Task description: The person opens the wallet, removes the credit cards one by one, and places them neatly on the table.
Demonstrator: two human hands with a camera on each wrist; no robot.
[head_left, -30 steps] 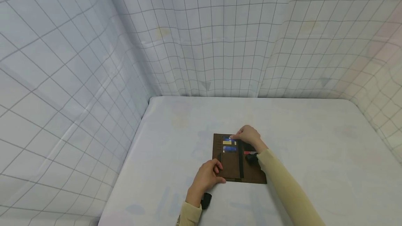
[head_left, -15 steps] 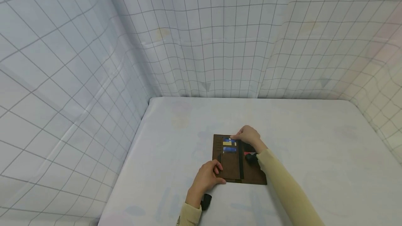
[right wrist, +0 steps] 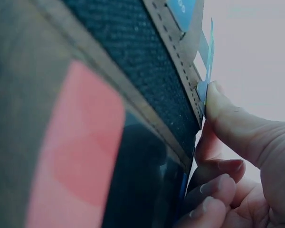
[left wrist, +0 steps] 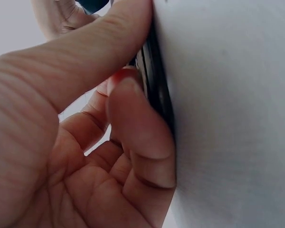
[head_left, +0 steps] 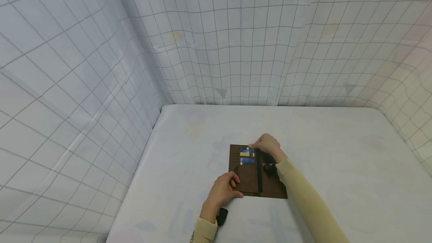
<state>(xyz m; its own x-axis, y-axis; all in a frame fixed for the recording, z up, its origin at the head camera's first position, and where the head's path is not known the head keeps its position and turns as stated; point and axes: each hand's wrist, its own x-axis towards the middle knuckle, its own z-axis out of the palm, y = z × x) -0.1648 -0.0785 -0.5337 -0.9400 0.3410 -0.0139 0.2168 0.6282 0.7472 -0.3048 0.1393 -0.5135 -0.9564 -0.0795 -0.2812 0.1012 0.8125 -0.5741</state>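
Note:
A brown travel wallet lies spread out on the white table, with a black band running down its middle. My left hand holds its near left corner, fingers bent at the side and thumb along the near edge. At the far edge my right hand pinches a thin blue card by its corner; the card leans away from the upper slot in the right wrist view. A second blue card sits in the slot below. On the right half is a red card, partly covered by the right wrist.
The white table extends around the wallet on all sides. White curtains with a dark grid hang behind the table and at both sides. Each wrist wears a small black camera at the cuff.
Both hands stay almost where they were. The right fingertips shift very slightly to the right along the wallet's far edge, and more of the upper card's corner shows.

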